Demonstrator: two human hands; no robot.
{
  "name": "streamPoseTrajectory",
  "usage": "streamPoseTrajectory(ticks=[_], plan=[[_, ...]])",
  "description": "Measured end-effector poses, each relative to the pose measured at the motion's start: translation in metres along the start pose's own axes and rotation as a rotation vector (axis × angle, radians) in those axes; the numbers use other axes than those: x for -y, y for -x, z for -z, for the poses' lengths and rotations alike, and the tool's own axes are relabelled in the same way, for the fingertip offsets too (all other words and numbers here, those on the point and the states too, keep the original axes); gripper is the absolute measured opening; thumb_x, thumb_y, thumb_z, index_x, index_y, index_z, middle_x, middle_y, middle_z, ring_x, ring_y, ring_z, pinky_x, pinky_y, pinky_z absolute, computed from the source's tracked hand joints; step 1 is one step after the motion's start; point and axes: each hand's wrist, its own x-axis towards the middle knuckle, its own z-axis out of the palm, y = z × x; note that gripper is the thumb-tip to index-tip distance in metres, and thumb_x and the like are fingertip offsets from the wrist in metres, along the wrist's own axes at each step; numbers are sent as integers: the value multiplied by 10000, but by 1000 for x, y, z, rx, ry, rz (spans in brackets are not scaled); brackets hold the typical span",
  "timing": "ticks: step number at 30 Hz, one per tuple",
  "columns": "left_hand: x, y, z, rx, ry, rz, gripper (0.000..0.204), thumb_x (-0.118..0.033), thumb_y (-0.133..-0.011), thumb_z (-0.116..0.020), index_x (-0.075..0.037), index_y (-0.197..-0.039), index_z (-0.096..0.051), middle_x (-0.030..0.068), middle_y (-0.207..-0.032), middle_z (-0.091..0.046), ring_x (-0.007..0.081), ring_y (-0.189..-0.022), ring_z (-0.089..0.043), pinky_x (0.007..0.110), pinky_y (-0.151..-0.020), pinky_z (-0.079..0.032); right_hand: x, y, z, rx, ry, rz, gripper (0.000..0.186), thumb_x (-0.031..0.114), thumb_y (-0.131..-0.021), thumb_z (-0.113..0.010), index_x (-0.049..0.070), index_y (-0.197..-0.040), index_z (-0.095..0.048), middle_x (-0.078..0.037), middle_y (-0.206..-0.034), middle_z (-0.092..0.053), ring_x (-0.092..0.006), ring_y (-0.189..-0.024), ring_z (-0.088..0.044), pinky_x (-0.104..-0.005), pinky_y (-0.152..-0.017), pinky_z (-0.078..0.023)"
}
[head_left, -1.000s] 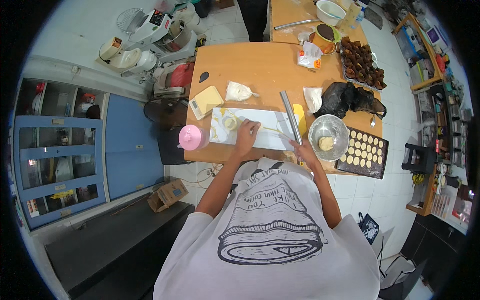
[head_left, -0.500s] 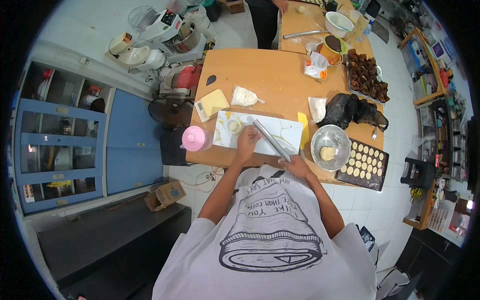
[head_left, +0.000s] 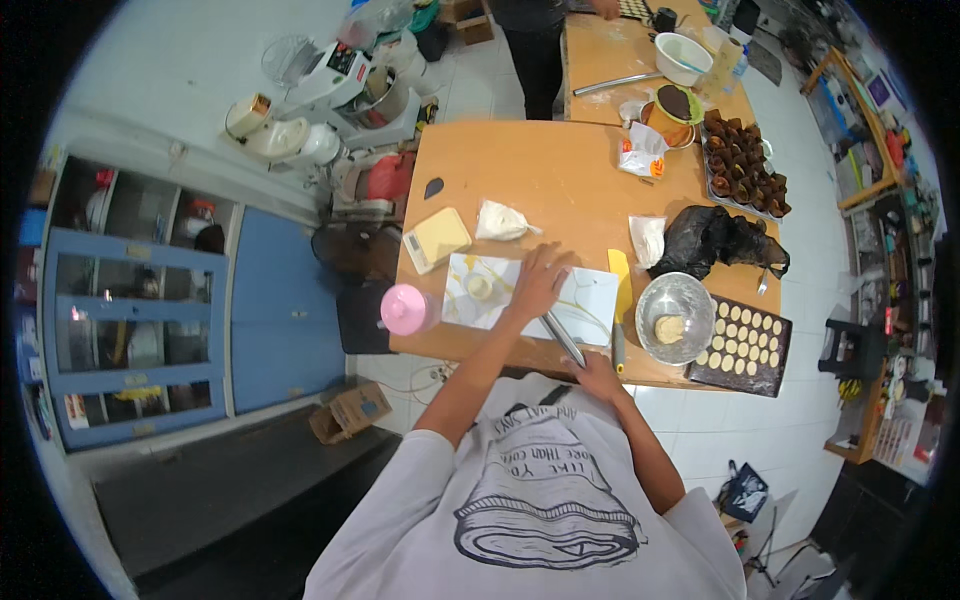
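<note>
My left hand [head_left: 542, 278], fingers stretched apart, lies palm down over the far end of a metal rolling pin [head_left: 563, 338] on a white marble-patterned board [head_left: 590, 305]. My right hand [head_left: 597, 378] grips the pin's near end at the table's front edge. A small pale round item [head_left: 479, 288] sits on the board's left part. Beside the board are a yellow spatula [head_left: 619, 280], a clear-rimmed bowl [head_left: 652, 300] with a dough ball [head_left: 668, 328], and a dark baking tray [head_left: 735, 376] of pale dough rounds. A pink lidded container [head_left: 405, 310] stands at the left.
A yellow scale [head_left: 437, 240], white powder bags [head_left: 505, 222], a black plastic bag [head_left: 690, 240] and a tray of brown cupcake wrappers [head_left: 740, 170] share the table [head_left: 500, 160]. A co-worker [head_left: 530, 50] stands behind it. Mixers [head_left: 355, 90] stand back left.
The rolling pin has moved leftward from beside the board onto it. My left hand has shifted right and spread its fingers over it. The whole view has shifted as my head moved.
</note>
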Motion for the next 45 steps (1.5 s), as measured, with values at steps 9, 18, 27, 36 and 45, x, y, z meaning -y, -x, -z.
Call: streamPoseTrajectory(ticks=[9, 18, 27, 36, 45], plan=[[-3, -5, -15, 380, -179, 135, 481, -376, -1044, -451, -29, -1333, -616, 181, -1423, -551, 331, -1374, -461, 523, -1211, -248, -1, 0, -19, -25, -114, -147, 673, 641, -944, -568, -14, -1028, -699, -258, -823, -703, -431, -785, -699, -512, -734, -516], [-1, -10, -23, 267, -218, 7, 439, -335, -1026, -498, -5, -1287, -621, 185, -1302, -613, 372, -1266, -528, 496, -1122, -376, 3, -3, -59, -598, 262, -148, 290, 289, -877, -730, 30, -959, -629, -228, -792, -706, -423, -727, -701, -528, -653, -558], [-9, -21, -29, 319, -169, -118, 439, -359, -1023, -517, 15, -1215, -644, 195, -1229, -653, 373, -1166, -594, 477, -1060, -425, -19, -18, -77, -335, 160, -384, 277, 232, -836, -652, -40, -806, -693, -332, -891, -685, -434, -880, -718, -534, -750, -575], [-15, -36, -29, 336, 116, -194, 391, -347, -1025, -526, -18, -1189, -659, 166, -1200, -659, 363, -1157, -584, 507, -1099, -373, -21, -16, -55, 270, -801, -457, 445, 357, -915, -702, 193, -607, -426, 96, -511, -337, -57, -398, -282, -264, -386, -203], [-2, -24, -15, 140, 258, -260, 291, -198, -1026, -471, -48, -1204, -646, 149, -1191, -643, 354, -1169, -548, 480, -1068, -368, 3, -12, -108, -412, -419, -193, 361, 370, -907, -725, 35, -841, -607, -126, -660, -628, -281, -574, -620, -400, -545, -479]])
